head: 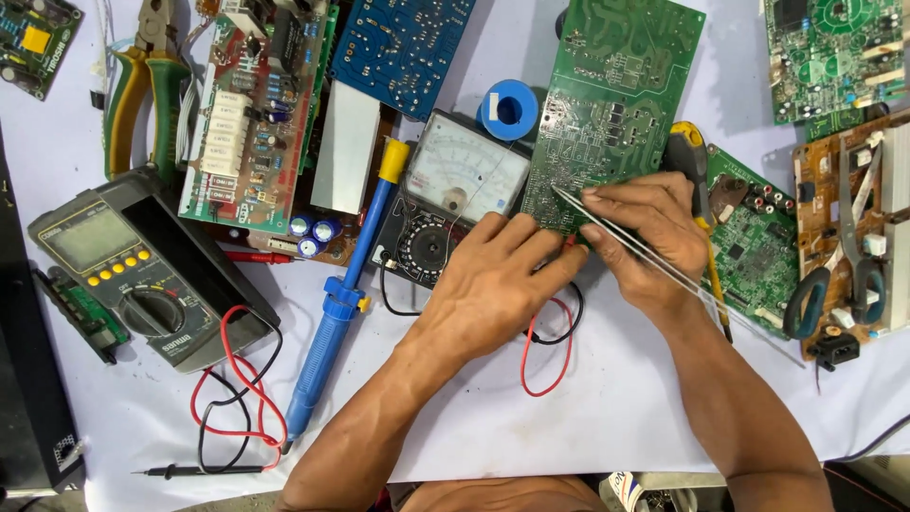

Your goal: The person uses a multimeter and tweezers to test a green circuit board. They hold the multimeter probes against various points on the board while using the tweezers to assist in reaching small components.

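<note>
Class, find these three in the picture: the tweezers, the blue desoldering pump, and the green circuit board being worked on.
tweezers (pixel 621 234), head view, on the metal arms just below the fingers.
blue desoldering pump (pixel 334 308), head view, mid-barrel.
green circuit board (pixel 616 104), head view, centre of the board.

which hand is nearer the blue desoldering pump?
Left. The left hand lies just right of the blue desoldering pump; the right hand, holding tweezers, sits farther right beyond it.

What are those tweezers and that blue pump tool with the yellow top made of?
The tweezers in the right hand look like bare metal: thin, silvery, shiny. The blue desoldering pump seems glossy plastic with a yellow plastic cap, though its barrel could be painted metal.
</note>
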